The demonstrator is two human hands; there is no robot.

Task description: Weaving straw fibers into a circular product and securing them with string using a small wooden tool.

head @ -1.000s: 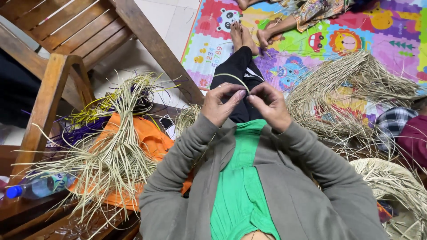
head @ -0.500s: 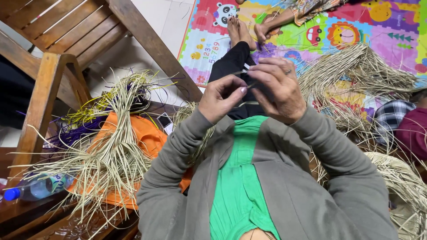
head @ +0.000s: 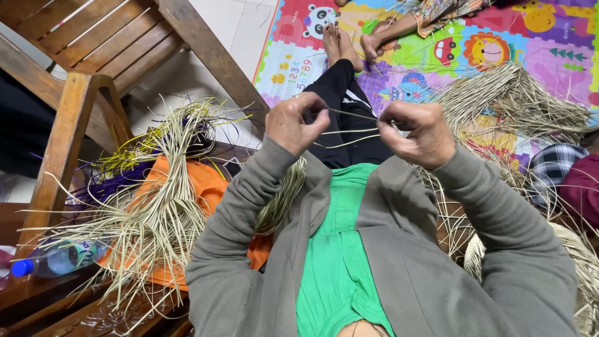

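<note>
Both hands have drawn apart since half a second ago, when they were bunched together over the lap; thin straw strands [head: 350,125] now stretch between them.

Largest in view, the play mat [head: 499,43] with bright animal pictures fills the far right of the floor, and another person's bare foot [head: 374,42] rests on it at the far edge. A wooden chair [head: 93,56] stands far left, its slatted seat tilted toward the camera. Near left, a straw bundle [head: 156,206] fans out over an orange cloth [head: 206,187], some stems dyed yellow and purple. A second straw heap [head: 518,100] lies on the right, over the mat, with a woven straw rim [head: 580,274] at the near right edge.

The person wears a grey cardigan [head: 424,268] over a green top [head: 337,262] and dark trousers, legs stretched out to the far side, bare feet on the mat.

A plastic bottle [head: 56,259] with a blue cap lies near left on a wooden surface.

The left hand [head: 296,122] and right hand [head: 421,131] are held up over the lap, well apart, each pinched closed on one end of the strands, which run roughly level between them, one sagging slightly.
</note>
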